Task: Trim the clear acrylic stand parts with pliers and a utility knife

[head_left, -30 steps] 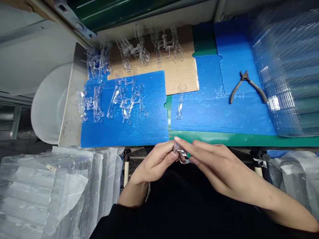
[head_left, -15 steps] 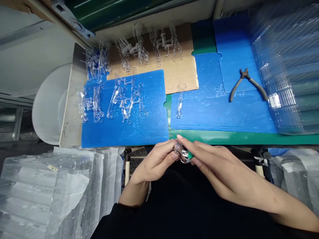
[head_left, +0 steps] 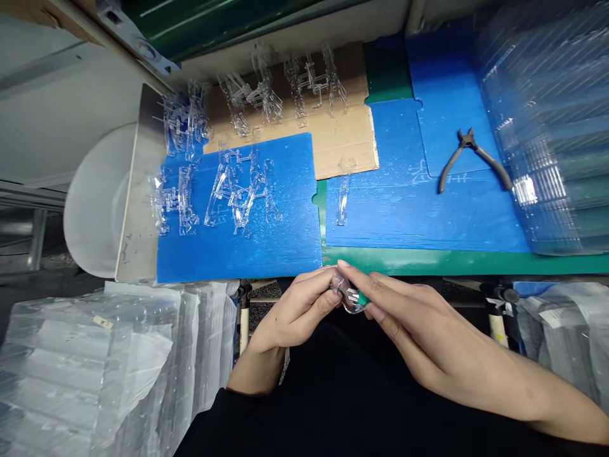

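Both hands meet at the front edge of the bench. My left hand and my right hand pinch a small clear plastic piece between their fingertips. It has a shiny metal-looking part, and my fingers partly hide it. Clear moulded plastic sprues lie on a blue corrugated board and on brown cardboard, beyond my hands. A single clear strip lies nearer. Dark-handled side cutters rest on another blue board, out of reach of my fingers.
A stack of clear plastic trays stands at the far right. Bagged clear trays sit low on the left, with more bagging low on the right. A metal chute leads to a white bowl. A green mat strip edges the bench.
My hands still pinch the small piece, with only slight finger shifts. The whole scene drifts a little in view as my head moves.
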A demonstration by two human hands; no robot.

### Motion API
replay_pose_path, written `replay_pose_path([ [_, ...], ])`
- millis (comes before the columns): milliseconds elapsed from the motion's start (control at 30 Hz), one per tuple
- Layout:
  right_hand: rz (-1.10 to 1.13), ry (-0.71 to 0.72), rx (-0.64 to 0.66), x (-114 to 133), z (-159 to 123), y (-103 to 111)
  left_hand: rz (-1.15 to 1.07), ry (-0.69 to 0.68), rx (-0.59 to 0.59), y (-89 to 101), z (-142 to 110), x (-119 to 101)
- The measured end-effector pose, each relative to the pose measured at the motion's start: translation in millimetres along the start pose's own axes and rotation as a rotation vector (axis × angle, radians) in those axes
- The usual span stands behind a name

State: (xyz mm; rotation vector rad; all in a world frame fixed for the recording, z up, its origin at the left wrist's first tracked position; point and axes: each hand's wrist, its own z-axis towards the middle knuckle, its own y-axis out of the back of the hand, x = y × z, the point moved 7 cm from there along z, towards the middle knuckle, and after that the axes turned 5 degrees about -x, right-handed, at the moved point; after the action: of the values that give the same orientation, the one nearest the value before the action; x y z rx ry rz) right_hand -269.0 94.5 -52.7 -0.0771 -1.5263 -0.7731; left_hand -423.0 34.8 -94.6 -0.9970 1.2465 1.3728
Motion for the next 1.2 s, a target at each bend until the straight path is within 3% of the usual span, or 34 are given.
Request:
replay_pose_path([
  [300, 0.06, -0.056, -0.027, -10, -5, -6, -0.077, 0.032, 0.016, -2.5, -2, 1],
  [500, 0.092, -0.142, -0.154, -22, 0, 2, -0.171, 0.072, 0.023, -4.3, -3, 2],
  [733, 0.398, -0.308, -0.243, -30, 22, 3, -0.182, 0.046, 0.045, -7.4, -2, 1],
  [867, 0.528, -0.187, -0.25, -19, 35, 2, -0.151, 0.042, 0.053, -6.7, -6, 3],
  [1200, 0.341, -0.088, -0.459, -14, 36, 12, -0.203, 0.08, 0.029, -3.0, -7, 2],
])
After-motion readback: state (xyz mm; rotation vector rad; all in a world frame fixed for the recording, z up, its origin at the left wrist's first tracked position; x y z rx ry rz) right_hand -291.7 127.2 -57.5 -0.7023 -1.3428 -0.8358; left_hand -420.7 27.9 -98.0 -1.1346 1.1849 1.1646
